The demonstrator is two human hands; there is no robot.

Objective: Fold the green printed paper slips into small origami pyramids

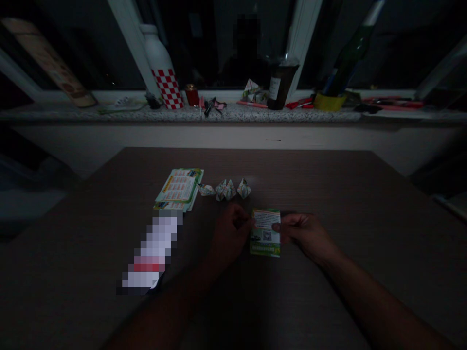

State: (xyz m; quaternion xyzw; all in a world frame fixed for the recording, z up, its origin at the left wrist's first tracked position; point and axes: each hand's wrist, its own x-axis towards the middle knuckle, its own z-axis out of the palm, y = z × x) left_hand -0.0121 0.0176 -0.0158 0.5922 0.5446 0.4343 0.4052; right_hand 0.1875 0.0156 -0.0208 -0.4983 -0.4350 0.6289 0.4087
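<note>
A small printed paper card (265,236), green and white with a QR code, is held upright over the table between my two hands. My left hand (233,231) pinches its left edge near the upper corner. On the other side, my right hand (304,236) grips the right edge, the thumb lying on the printed face. Just beyond my left hand stand several folded paper pieces (243,188) with pointed tips, in a loose row. To their left lies a stack of printed paper sheets (178,187) with calendar-like grids.
A phone (153,253), its screen pixelated, lies left of my left forearm on the brown table (328,180). Along the granite windowsill (237,114) stand a checkered bottle (166,78), a dark plastic cup (280,87), a green bottle (345,63) and a tall tube (54,63).
</note>
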